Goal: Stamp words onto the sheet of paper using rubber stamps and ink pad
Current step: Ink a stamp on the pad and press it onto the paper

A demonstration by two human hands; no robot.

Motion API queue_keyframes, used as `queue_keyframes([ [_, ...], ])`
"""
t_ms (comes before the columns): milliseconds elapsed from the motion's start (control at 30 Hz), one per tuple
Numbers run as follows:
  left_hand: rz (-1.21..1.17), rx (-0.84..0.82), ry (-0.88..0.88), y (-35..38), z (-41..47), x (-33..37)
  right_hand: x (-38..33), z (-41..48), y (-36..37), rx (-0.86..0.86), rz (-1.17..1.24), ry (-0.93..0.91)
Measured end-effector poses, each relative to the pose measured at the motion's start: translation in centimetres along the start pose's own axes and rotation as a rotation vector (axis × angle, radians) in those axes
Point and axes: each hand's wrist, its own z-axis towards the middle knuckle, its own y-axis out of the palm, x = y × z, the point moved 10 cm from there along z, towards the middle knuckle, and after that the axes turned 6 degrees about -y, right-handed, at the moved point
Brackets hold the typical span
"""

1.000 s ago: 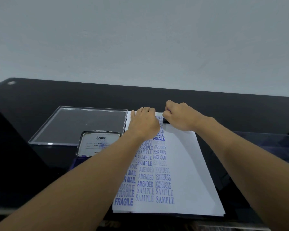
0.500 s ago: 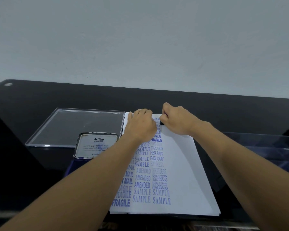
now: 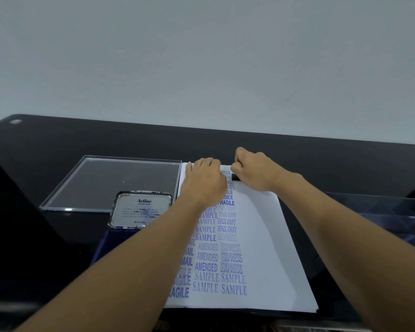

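I see R hand (image 3: 256, 172) curled tight round the rubber stamp (image 3: 235, 177), set at the 12 o'clock end of the sheet of paper (image 3: 261, 236). L hand (image 3: 206, 180), fingers flat, presses the paper at the stamp's 9 o'clock.

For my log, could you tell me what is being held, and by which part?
The right hand grips the black stamp from above; the left hand only rests on the paper.
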Motion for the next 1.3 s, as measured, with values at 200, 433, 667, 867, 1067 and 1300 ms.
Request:
queue_keyframes([
  [200, 0.006, -0.008, 0.004, -0.2, -0.1, 0.2, -0.2, -0.5, 0.1, -0.006, -0.005, -0.015],
  [433, 0.002, -0.007, 0.003, -0.1, -0.1, 0.1, -0.1, 0.0, 0.0, 0.001, 0.015, -0.003],
  [667, -0.005, -0.016, -0.002, -0.1, -0.2, 0.1, -0.2, -0.4, 0.0, 0.002, -0.001, -0.006],
  [867, 0.006, -0.012, -0.002, -0.1, -0.2, 0.1, -0.1, 0.0, 0.1, 0.003, 0.019, -0.007],
  [1067, -0.015, -0.023, -0.013, -0.3, -0.3, 0.1, 0.2, 0.1, 0.1, -0.003, 0.008, 0.012],
  [1300, -0.116, -0.112, -0.121, -1.1, 0.0, -0.1, 0.3, -0.3, -0.6, -0.012, 0.034, 0.048],
])
